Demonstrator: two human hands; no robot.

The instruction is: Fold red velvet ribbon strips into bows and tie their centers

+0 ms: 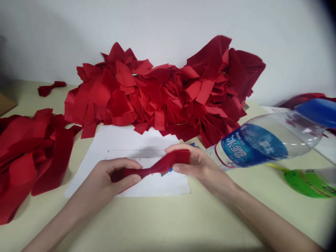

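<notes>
From here I have left hand (103, 179) and right hand (202, 167) pinching opposite ends of the red bow (172, 161); probably light, soft, best gripped there.

Open tabletop (168, 224) in front, red ribbon heap (157, 94) blocking the back, bottle (259, 141) obstructing right.

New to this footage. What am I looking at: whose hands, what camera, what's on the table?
There's no machine: these are one person's bare hands, and the single picture comes from a camera worn on their head, looking forward and down. The left hand and right hand hold a dark-red, fabric-like piece, narrow in the middle. Below is a white paper sheet with black lines, on a pale yellow-green table. Behind sits a large heap of red strips; rightward, a clear plastic bottle with a blue label.
</notes>
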